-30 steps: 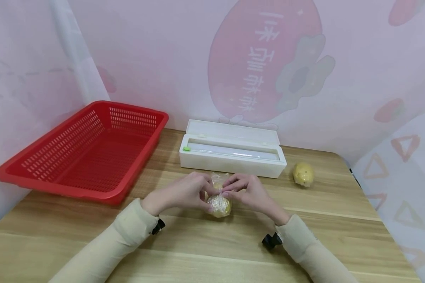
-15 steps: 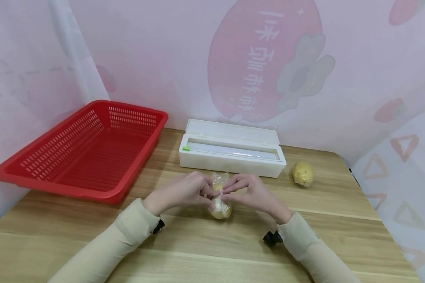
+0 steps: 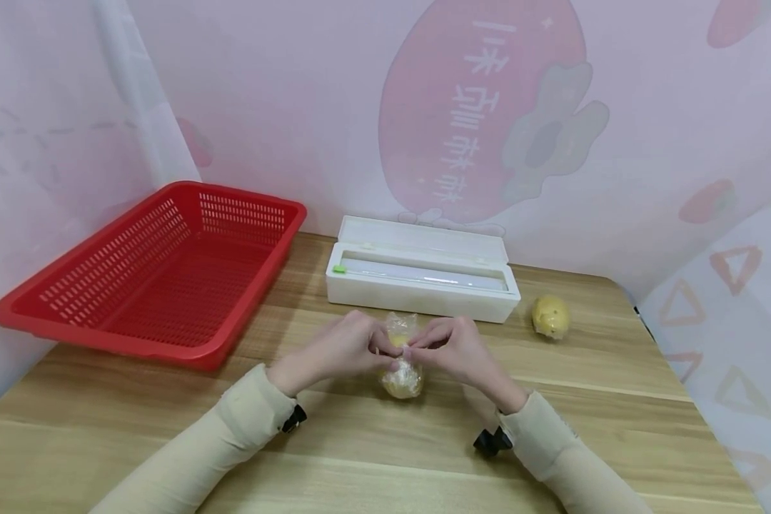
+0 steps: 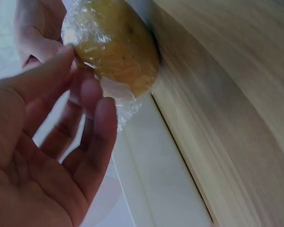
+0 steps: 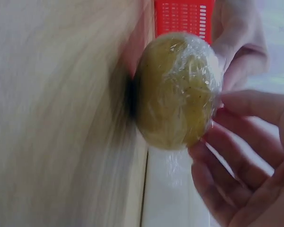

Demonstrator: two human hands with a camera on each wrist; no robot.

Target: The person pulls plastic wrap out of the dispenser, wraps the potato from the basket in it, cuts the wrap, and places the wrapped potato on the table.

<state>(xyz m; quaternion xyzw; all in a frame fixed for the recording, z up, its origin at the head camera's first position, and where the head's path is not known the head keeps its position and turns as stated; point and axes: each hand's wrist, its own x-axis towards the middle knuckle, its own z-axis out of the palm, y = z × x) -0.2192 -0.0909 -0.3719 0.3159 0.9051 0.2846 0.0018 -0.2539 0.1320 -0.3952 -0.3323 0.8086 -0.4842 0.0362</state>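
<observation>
A yellow, rounded fruit or vegetable with small dark specks (image 3: pixel 401 386) sits on the table between both hands; its exact kind is unclear. Clear plastic wrap (image 4: pixel 91 33) covers it, gathered on top, with a loose end standing up behind. My left hand (image 3: pixel 340 346) pinches the gathered wrap between thumb and fingers from the left. From the right, my right hand (image 3: pixel 452 351) pinches the same twist of wrap. In the right wrist view the wrapped piece (image 5: pixel 163 101) touches the tabletop, and its far side is partly hidden.
Behind the hands stands a white cling film box (image 3: pixel 417 296), lid raised, a roll inside and a green slider on its edge. A red slotted basket (image 3: pixel 212 353) stands left. Another wrapped yellow piece (image 3: pixel 550 316) lies right of the box. A printed curtain hangs behind.
Both hands stay at the wrapped piece while their fingers shift on the twist of wrap. The left hand has edged slightly right, and the piece has turned a little.
</observation>
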